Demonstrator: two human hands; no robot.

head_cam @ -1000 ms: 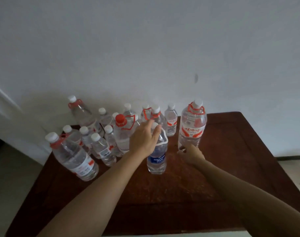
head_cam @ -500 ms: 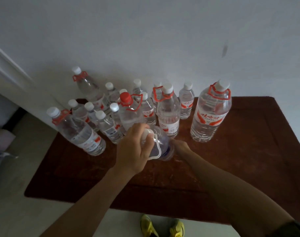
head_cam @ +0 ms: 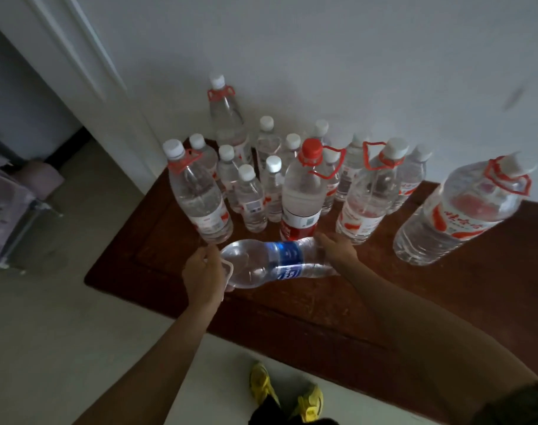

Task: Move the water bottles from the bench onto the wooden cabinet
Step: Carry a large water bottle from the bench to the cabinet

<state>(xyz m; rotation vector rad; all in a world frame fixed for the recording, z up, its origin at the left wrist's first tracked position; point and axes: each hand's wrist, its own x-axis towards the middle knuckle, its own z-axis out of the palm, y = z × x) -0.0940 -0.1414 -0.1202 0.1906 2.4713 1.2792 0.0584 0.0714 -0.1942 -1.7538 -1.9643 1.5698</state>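
A clear bottle with a blue label (head_cam: 277, 263) lies tipped sideways just above the dark red wooden top (head_cam: 353, 302). My left hand (head_cam: 205, 276) grips its neck and white handle ring. At the bottle's base, my right hand (head_cam: 335, 250) holds the other end. Behind it stand several water bottles: a tall one with a red cap (head_cam: 303, 194), a big one with red label at the far right (head_cam: 458, 213), a large one at the left (head_cam: 198, 197), and several small white-capped ones (head_cam: 251, 200).
A white wall runs behind the bottles, with a white door frame (head_cam: 86, 75) at the left. Pale floor lies left of and below the wooden top. My yellow shoes (head_cam: 284, 397) show at the bottom. A pale fabric-covered thing (head_cam: 7, 210) sits at the far left.
The blue-label bottle went from upright to lying sideways between both hands. My view shifted down and closer, bringing the floor and shoes into sight.
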